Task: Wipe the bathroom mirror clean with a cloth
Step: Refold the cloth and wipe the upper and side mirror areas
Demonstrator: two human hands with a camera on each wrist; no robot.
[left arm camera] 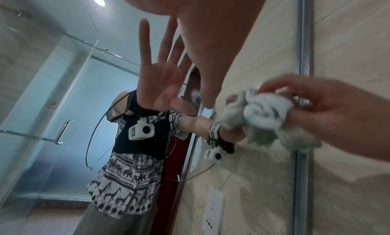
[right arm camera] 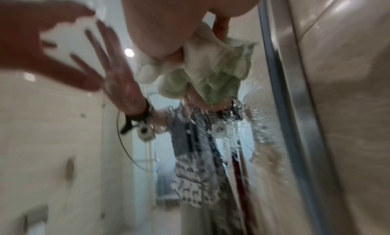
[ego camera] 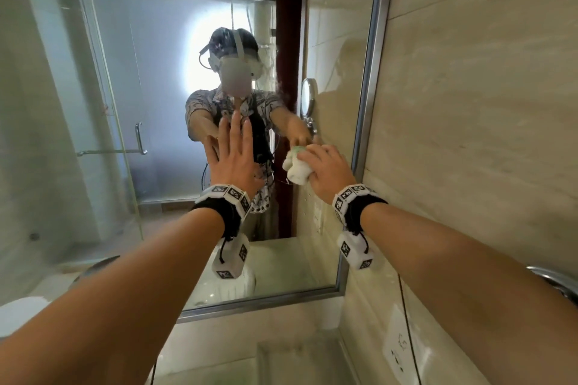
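The large mirror [ego camera: 131,78] with a metal frame [ego camera: 372,72] fills the wall ahead. My left hand [ego camera: 233,153] lies flat against the glass near its middle, fingers straight and spread. My right hand [ego camera: 325,170] grips a bunched white and pale green cloth [ego camera: 297,167] and presses it to the glass close to the mirror's right edge. In the left wrist view the cloth [left arm camera: 265,115] sits crumpled in the right hand [left arm camera: 329,112]. In the right wrist view the cloth [right arm camera: 206,72] is against the glass, with wet streaks and droplets on the mirror [right arm camera: 249,122] just below it.
Beige tiled wall [ego camera: 469,103] stands right of the mirror frame. A wall socket [ego camera: 402,350] sits low on that wall. A stone counter [ego camera: 250,353] runs below the mirror, with a chrome fitting [ego camera: 556,281] at the far right. The glass shows a person and a shower door.
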